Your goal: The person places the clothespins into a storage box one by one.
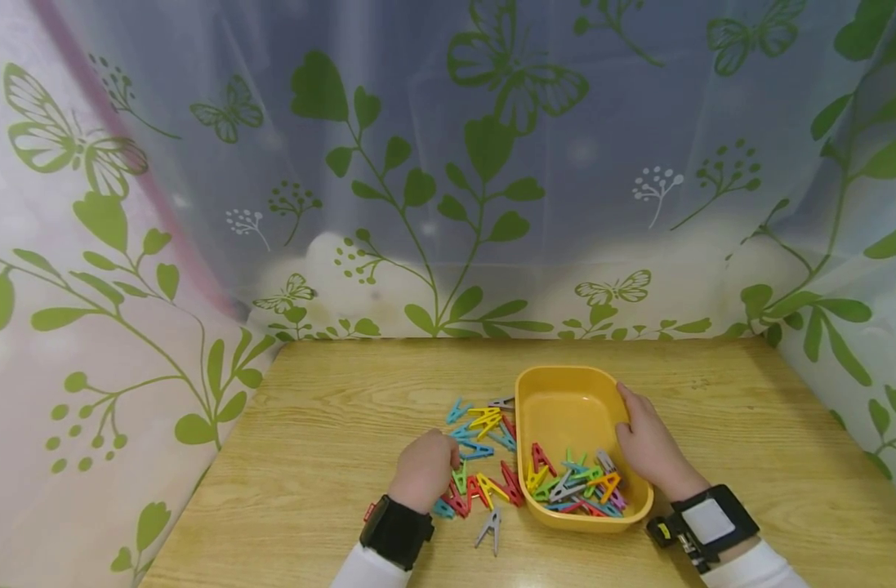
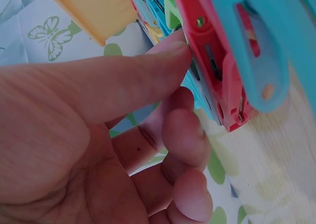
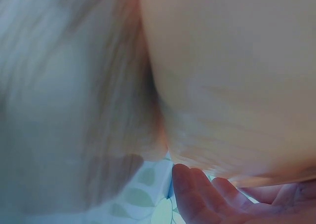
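My left hand point(image 1: 423, 472) is at the near left edge of loose plastic clothespins on the table. In the left wrist view its thumb point(image 2: 168, 61) and forefinger come together at a green clothespin point(image 2: 171, 9), seemingly pinching it. A red clothespin point(image 2: 205, 29) lies right against the thumb tip; the other fingers curl below, holding nothing. My right hand point(image 1: 653, 441) grips the right side wall of a yellow plastic basin point(image 1: 565, 408), its thumb over the rim. Mixed-colour clothespins point(image 1: 576, 486) lie heaped in the basin's near end. The right wrist view shows mainly the basin's wall and fingertips point(image 3: 182, 177).
Blue, yellow, red and grey clothespins are scattered left of the basin, with a grey clothespin point(image 1: 489, 531) nearest the front. The wooden table point(image 1: 330, 392) meets a patterned curtain point(image 1: 448, 204) at the back and both sides.
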Demonstrator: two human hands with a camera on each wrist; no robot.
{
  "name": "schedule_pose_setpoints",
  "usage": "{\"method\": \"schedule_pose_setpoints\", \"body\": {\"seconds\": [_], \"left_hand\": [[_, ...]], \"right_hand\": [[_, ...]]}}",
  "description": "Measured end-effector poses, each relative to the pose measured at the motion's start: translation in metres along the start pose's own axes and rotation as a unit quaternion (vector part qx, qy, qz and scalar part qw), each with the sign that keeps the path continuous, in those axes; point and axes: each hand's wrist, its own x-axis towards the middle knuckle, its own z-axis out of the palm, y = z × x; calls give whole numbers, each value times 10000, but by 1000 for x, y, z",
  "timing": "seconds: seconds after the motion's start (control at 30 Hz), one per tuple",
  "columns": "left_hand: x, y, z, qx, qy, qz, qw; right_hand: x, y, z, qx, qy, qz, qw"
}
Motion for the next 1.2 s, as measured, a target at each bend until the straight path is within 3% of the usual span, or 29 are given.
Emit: {"method": "schedule_pose_setpoints", "body": {"seconds": [0.57,0.83,1.1,1.2], "left_hand": [[-3,2,-3,416,83,179,9989],[-2,2,-2,164,93,49,9998],[-1,7,-9,360,157,-44,9992],[0,11,-12,442,336,-32,9985]], "right_hand": [[-2,1,1,48,29,-38,10000],[-2,0,1,52,44,-25,10000],[-2,0,1,49,70,-39,10000],[-2,-1,0,52,48,-28,10000]]}}
